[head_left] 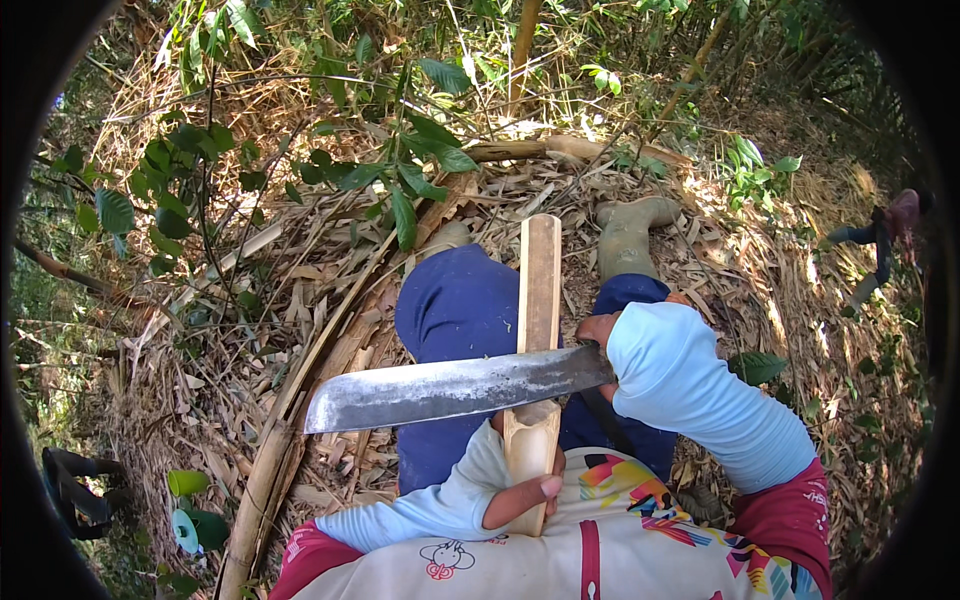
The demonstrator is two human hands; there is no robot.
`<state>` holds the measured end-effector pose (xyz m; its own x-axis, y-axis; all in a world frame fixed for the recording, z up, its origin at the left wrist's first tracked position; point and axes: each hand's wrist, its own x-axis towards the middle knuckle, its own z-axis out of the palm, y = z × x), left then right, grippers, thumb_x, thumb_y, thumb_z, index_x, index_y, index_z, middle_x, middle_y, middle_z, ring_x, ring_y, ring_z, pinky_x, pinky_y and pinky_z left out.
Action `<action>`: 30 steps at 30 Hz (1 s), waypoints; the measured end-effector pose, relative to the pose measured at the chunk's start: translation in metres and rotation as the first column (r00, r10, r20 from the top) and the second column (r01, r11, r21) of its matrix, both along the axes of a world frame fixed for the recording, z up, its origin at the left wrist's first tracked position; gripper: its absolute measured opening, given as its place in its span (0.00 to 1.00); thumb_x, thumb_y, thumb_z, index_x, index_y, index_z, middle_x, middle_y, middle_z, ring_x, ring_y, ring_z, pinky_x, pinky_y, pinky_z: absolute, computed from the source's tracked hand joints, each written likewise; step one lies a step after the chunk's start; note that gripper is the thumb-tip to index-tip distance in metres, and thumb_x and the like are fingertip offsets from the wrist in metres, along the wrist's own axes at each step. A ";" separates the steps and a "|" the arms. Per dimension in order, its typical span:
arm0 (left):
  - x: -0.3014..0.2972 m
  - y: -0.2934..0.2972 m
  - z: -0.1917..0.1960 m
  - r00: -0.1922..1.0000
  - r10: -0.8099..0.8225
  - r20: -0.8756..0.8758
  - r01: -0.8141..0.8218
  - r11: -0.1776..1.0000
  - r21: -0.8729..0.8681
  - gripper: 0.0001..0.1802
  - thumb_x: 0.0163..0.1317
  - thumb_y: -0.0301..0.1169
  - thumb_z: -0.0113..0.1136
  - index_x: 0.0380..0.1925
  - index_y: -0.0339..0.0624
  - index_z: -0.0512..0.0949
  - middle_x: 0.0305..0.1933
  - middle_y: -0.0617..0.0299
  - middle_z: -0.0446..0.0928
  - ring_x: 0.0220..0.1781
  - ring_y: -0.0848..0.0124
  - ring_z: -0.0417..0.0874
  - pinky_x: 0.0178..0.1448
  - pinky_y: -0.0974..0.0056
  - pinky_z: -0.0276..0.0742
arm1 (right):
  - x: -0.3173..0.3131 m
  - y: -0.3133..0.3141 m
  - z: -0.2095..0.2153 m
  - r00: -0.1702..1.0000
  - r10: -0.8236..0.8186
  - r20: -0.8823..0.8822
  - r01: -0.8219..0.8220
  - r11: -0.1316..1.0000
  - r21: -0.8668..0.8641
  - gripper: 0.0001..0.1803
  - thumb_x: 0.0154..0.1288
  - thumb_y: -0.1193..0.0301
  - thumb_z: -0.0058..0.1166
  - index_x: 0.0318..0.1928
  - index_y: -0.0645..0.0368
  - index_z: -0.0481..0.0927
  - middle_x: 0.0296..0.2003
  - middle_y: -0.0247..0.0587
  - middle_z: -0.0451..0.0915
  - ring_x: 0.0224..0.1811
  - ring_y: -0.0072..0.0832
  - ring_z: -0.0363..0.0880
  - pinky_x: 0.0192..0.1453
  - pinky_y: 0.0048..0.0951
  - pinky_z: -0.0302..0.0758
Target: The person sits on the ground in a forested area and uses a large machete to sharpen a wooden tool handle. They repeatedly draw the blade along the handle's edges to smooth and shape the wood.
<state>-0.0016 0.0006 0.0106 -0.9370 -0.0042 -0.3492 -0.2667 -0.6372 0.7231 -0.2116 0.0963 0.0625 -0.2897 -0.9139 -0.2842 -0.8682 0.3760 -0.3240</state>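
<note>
My left hand (518,500), in a light blue sleeve that reaches over its back, is closed around the lower end of a split piece of bamboo (540,290). The bamboo points away from me between my knees, and its pale hollow inside shows near the hand. My right hand (598,332) grips a machete (440,390) at its handle, which is mostly hidden by the fingers and sleeve. The broad, worn grey blade lies across the bamboo, its tip toward the left. Whether the edge touches the bamboo I cannot tell.
My legs in blue trousers and green boots (637,235) are in front of me. A long bamboo pole (270,480) lies at the left on dry leaves. Leafy saplings (405,170) rise ahead. A green cup (187,482) and a dark object (75,490) are at the far left.
</note>
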 end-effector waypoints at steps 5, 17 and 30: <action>0.000 0.000 -0.001 1.000 0.005 0.006 -0.005 1.000 -0.008 0.37 0.61 0.24 0.60 0.64 0.43 0.50 0.34 0.57 0.71 0.31 0.68 0.80 0.39 0.61 0.79 | -0.003 -0.003 -0.005 1.000 -0.028 -0.013 0.028 0.999 -0.039 0.26 0.41 0.66 0.69 0.46 0.51 0.81 0.29 0.40 0.82 0.36 0.39 0.83 0.48 0.43 0.73; 0.003 0.002 -0.002 1.000 0.012 0.017 -0.011 1.000 -0.027 0.37 0.61 0.24 0.60 0.65 0.43 0.48 0.35 0.56 0.72 0.32 0.68 0.80 0.39 0.61 0.80 | -0.013 -0.010 0.001 0.995 -0.072 -0.069 0.061 0.985 -0.162 0.20 0.47 0.68 0.65 0.45 0.52 0.81 0.31 0.46 0.83 0.34 0.44 0.83 0.40 0.41 0.79; 0.002 0.003 -0.003 0.999 0.011 0.031 -0.009 0.998 -0.063 0.37 0.61 0.22 0.58 0.64 0.44 0.48 0.35 0.57 0.72 0.33 0.68 0.80 0.39 0.60 0.80 | -0.014 -0.007 -0.009 0.996 -0.026 -0.084 0.018 0.996 -0.085 0.26 0.42 0.67 0.67 0.47 0.51 0.80 0.31 0.41 0.82 0.36 0.40 0.83 0.47 0.42 0.74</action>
<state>0.0003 0.0035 0.0075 -0.9256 -0.0363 -0.3768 -0.2833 -0.5936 0.7532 -0.2251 0.0889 0.0536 -0.3298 -0.9267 -0.1804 -0.8856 0.3699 -0.2809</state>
